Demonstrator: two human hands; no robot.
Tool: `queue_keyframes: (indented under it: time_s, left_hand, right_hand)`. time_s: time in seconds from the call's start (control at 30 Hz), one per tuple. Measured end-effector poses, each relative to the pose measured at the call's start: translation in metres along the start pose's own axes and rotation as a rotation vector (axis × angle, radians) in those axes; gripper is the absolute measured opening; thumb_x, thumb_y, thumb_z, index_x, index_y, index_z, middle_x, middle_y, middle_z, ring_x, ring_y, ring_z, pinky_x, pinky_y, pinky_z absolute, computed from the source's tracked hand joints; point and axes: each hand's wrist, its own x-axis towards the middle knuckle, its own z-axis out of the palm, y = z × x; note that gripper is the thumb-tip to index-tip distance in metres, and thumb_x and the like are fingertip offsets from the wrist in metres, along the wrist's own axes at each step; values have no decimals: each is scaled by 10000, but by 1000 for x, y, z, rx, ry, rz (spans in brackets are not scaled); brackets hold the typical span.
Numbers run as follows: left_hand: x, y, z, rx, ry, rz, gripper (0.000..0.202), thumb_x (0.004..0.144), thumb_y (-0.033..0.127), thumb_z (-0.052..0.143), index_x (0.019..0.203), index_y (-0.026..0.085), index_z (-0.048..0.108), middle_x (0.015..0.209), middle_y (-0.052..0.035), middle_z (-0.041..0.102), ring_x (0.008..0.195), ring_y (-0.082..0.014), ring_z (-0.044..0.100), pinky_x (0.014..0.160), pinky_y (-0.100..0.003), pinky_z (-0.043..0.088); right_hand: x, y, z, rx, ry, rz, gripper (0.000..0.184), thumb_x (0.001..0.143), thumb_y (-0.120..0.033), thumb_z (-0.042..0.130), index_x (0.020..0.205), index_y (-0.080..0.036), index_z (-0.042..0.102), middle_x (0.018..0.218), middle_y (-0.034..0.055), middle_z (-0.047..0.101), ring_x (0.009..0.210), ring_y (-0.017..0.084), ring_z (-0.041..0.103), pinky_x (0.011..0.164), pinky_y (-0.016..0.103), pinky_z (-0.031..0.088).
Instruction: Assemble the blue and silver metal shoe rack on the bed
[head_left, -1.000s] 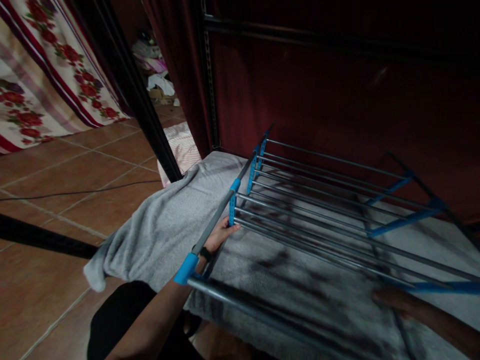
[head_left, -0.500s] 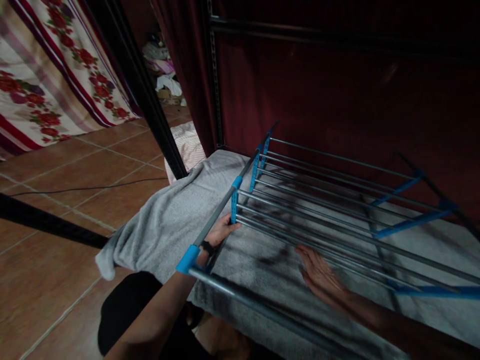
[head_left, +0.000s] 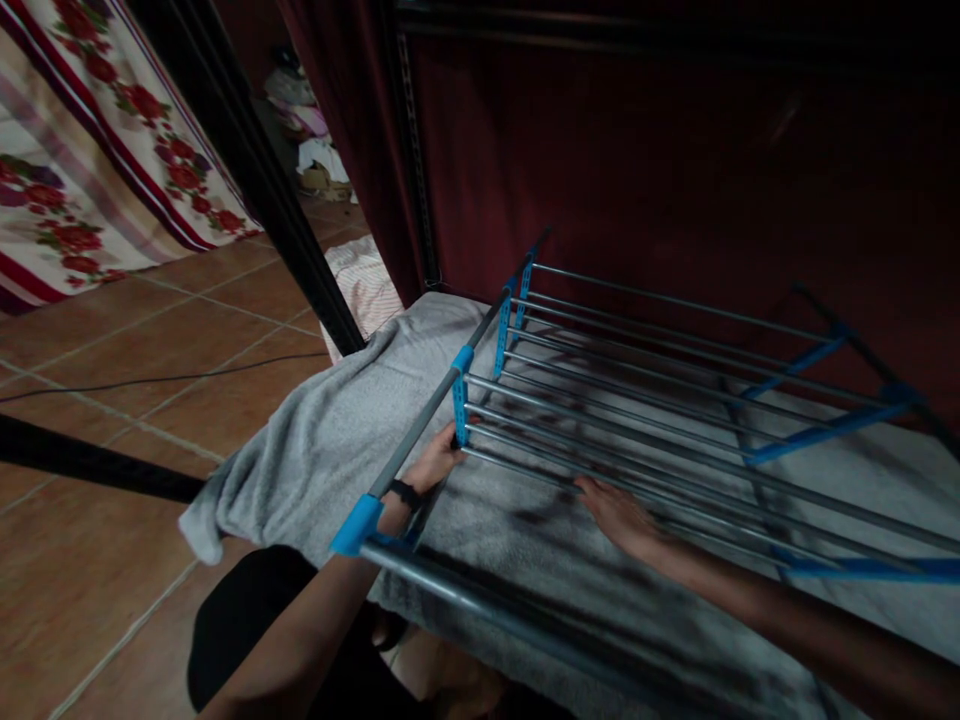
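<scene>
A rack of grey metal tubes (head_left: 600,405) with blue plastic joints, like a shoe rack, lies on a grey blanket. My left hand (head_left: 437,458) reaches under its near side tube, and its fingers are closed around the lower end of a blue slotted bracket (head_left: 460,410). Part of those fingers is hidden behind the bracket. My right hand (head_left: 616,515) is at the lowest thin rods, with its fingers stretched out and the tips against a rod. A blue corner joint (head_left: 358,524) sits above my left forearm, at the end of a thick front tube (head_left: 480,600).
Black metal posts (head_left: 255,170) of a frame stand at the left. A dark red curtain (head_left: 637,170) hangs behind the rack. The grey blanket (head_left: 322,430) droops over the left edge toward the tiled floor (head_left: 90,480), where a thin cable (head_left: 165,380) runs.
My right hand has shifted slightly left and up to the rods, its fingers drawn closer together. My left hand stays at the bracket. The whole view has shifted slightly.
</scene>
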Motion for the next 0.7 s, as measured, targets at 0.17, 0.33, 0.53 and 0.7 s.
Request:
queue_keyframes:
  time_s: [0.17, 0.33, 0.53, 0.7]
  left_hand:
    - [0, -5, 2, 16, 8, 32, 545, 697, 256, 651, 1238, 216, 599, 1243, -72, 621, 1238, -274, 520, 1157, -457, 326]
    - [0, -2, 4, 41, 46, 6, 570, 690, 249, 634, 1256, 206, 586, 1228, -69, 630, 1239, -274, 517, 1146, -447, 338]
    - [4, 1, 3, 64, 14, -13, 397, 661, 292, 664, 1045, 192, 653, 1098, -64, 663, 1072, -266, 582, 1055, -426, 420]
    - [15, -7, -6, 67, -30, -39, 359, 594, 364, 740, 889, 180, 654, 933, -68, 675, 866, -254, 602, 883, -422, 492]
  right_hand:
    - [3, -4, -2, 74, -30, 47, 402, 998, -259, 338, 1315, -175, 570, 1248, 130, 668, 1150, 275, 625, 975, 365, 467]
    - [-19, 11, 1, 29, 12, -24, 575, 959, -257, 347, 1520, -133, 351, 1490, 145, 472, 1363, 251, 462, 1157, 375, 342]
    - [-89, 78, 2, -3, 87, -84, 579, 866, -173, 368, 1407, -310, 523, 1492, 36, 461, 1386, 206, 431, 1167, 325, 350]
    - [-138, 130, -8, 65, 121, 198, 312, 862, -154, 445, 849, -303, 719, 958, 86, 694, 904, 243, 681, 883, 358, 542]
